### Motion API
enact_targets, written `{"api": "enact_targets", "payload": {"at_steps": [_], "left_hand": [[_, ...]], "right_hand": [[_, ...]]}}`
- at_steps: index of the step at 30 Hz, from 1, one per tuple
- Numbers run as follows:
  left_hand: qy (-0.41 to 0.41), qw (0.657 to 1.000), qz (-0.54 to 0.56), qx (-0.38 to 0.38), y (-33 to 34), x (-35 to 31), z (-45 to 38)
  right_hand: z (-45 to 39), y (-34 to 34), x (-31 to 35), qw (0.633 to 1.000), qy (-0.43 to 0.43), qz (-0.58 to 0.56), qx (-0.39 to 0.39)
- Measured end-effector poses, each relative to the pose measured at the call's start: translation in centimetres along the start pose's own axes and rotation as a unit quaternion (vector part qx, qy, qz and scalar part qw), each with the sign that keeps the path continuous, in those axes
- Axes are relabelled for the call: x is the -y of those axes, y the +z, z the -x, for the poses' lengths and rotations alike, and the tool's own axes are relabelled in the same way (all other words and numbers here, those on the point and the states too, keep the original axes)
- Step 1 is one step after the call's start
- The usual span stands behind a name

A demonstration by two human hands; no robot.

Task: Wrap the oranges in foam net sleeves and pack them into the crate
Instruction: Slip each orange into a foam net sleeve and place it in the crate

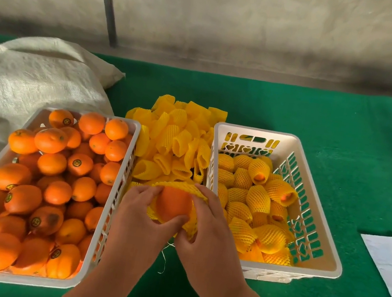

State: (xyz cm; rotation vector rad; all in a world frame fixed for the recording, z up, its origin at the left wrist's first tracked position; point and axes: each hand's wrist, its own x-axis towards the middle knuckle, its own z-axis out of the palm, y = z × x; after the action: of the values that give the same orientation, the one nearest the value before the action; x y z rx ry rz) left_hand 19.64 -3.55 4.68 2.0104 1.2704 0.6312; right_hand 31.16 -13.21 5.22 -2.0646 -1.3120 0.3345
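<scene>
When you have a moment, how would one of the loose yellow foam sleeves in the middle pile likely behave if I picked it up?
The foam sleeves probably weigh very little; they heap loosely without flattening. They look soft and floppy: many lie curled or folded. They likely stretch easily, since the one held by the left hand and right hand spreads around an orange.

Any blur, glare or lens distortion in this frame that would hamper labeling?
Head view: soft, even light, no glare; wide-angle bend curves the green table cover's far edge; left hand, right hand and the orange between them read slightly soft; wrapped oranges in the right crate are clear enough.
</scene>
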Motion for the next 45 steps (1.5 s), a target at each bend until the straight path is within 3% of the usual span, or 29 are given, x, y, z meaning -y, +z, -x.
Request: {"api": "enact_targets", "payload": {"at_steps": [7,10,13,16,22,31,35,38,40,42,43,45], "left_hand": [[0.038,0.997,-0.063,-0.033,-0.4,-0.8,-0.4],[0.072,0.994,-0.052,-0.062,-0.8,-0.1,-0.6],[0.106,0.990,-0.030,-0.083,-1.3,0.7,-1.0],[0.139,0.985,-0.043,-0.088,-1.4,1.2,-1.1],[0.262,0.955,-0.076,-0.119,-0.6,1.0,-0.5],[0.264,0.957,-0.068,-0.094,0.4,1.0,0.5],[0.275,0.958,-0.064,-0.039,1.3,0.2,1.7],[0.295,0.955,-0.011,-0.036,0.8,0.0,1.9],[0.234,0.964,0.118,-0.038,0.2,-0.1,1.9],[0.056,0.947,0.316,-0.019,-0.3,-0.8,1.3],[-0.049,0.916,0.397,0.014,-0.3,-1.2,0.6],[-0.224,0.838,0.470,0.162,0.1,-1.3,-1.2]], "right_hand": [[-0.1,0.3,0.9,0.999,-0.024,0.021,0.012],[0.0,-0.7,1.0,0.998,-0.051,-0.002,0.028],[0.4,-1.9,1.2,0.996,-0.064,-0.068,-0.010],[0.2,-2.0,1.3,0.987,-0.013,-0.145,-0.063],[-2.1,-1.3,2.1,0.976,0.084,-0.203,-0.004],[-1.8,-0.6,1.3,0.967,0.120,-0.210,-0.082],[-2.1,-0.9,0.4,0.966,0.134,-0.198,-0.095],[-2.0,-1.3,-0.5,0.971,0.118,-0.178,-0.103],[-1.8,-1.5,-1.2,0.974,0.113,-0.169,-0.101],[-1.8,-1.7,-1.7,0.978,0.099,-0.163,-0.086],[-1.7,-1.8,-1.9,0.980,0.088,-0.161,-0.073],[-1.6,-1.7,-2.0,0.985,0.060,-0.153,-0.042]]}}
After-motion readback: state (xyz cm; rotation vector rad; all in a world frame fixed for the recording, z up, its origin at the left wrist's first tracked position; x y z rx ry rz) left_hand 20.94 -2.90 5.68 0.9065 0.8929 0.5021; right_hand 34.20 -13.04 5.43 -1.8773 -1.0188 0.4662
